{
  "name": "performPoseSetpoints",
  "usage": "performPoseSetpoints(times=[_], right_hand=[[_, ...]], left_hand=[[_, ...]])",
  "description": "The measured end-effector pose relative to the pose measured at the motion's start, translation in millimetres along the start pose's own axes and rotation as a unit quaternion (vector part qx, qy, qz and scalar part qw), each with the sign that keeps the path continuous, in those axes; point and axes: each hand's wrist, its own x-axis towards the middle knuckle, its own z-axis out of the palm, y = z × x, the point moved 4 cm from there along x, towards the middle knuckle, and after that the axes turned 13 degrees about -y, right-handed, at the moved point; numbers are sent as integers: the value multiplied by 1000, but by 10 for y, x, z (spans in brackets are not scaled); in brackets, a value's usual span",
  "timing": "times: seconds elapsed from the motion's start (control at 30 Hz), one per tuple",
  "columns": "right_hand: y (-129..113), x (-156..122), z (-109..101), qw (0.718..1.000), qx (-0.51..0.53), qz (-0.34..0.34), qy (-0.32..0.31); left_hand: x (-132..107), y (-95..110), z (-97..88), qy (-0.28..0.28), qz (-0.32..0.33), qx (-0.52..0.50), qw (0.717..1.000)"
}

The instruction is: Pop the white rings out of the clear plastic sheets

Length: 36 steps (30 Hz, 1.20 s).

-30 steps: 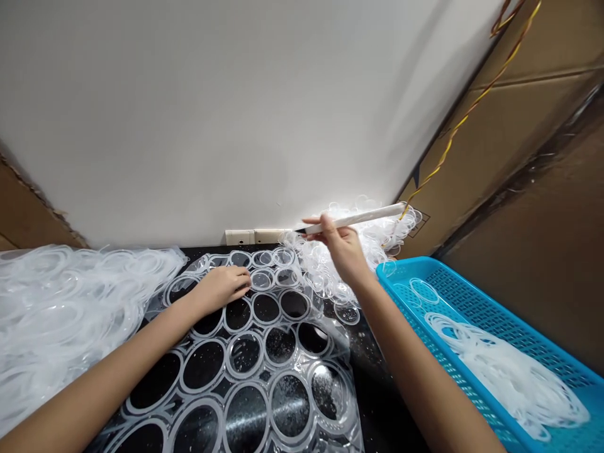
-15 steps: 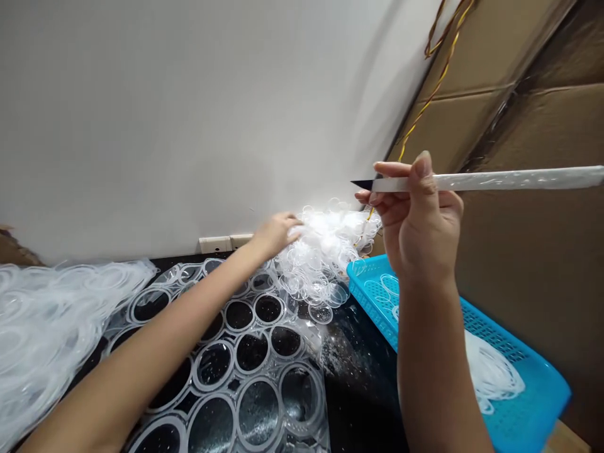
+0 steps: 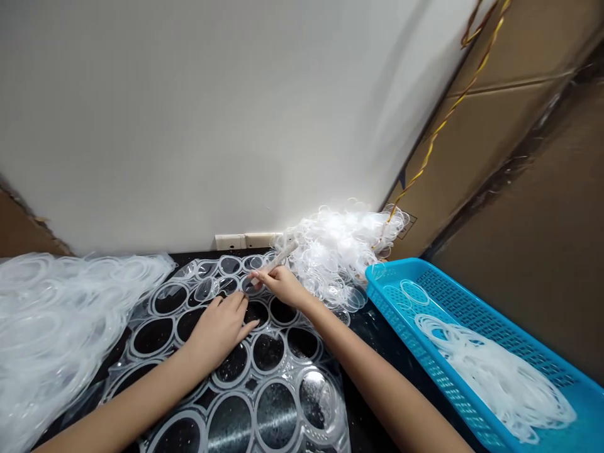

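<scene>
My right hand (image 3: 284, 284) grips a craft knife (image 3: 282, 255) with a long white wrapped handle. The knife leans over the far part of a clear sheet of moulded rings (image 3: 278, 336), and its blade end is hidden at my fingers. Just left of it, my left hand (image 3: 221, 328) lies on the same sheet with the thumb spread from the fingers; its fingertips are at a ring close to the knife. Beyond my right hand is a heap of thin translucent rings and scraps (image 3: 337, 245) against the wall.
On the right stands a blue perforated basket (image 3: 401, 340) with a bundle of white rings (image 3: 500, 371) inside. Stacked ring sheets (image 3: 61, 321) lie at the left. Behind are a white wall, sockets (image 3: 243, 241), cardboard (image 3: 514, 157) and a hanging yellow-brown twisted wire (image 3: 436, 129).
My right hand has brought the knife down and left from mid-air onto the sheet. My left hand has come back from the scrap heap to the sheet. The view has shifted slightly.
</scene>
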Motion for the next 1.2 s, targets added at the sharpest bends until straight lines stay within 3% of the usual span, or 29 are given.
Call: performPoseSetpoints(times=[0.2,0.47,0.6,0.73,0.9,1.03,1.2], right_hand=[[207,38,113,1000,23,18,3],[214,51,125,1000,-22,17,12],[100,20,156,992,-117,-38,9],[-3,-30,270,962,-243,-120,-20],[23,-9,376,923,-364,-121,-33],[34,-5,258,914,-392,-105,20],[138,-102,-219,926,-341,-56,153]], left_hand=[[-31,5,109,31,-26,-9,999],[-32,-7,130,21,-37,-13,999],[-30,-10,97,10,-31,-28,999],[-32,-32,83,-5,-32,-73,997],[-35,-56,96,4,-31,-102,994],[-44,-53,100,-22,-36,-82,996],[-69,-34,77,-45,-29,-69,996]])
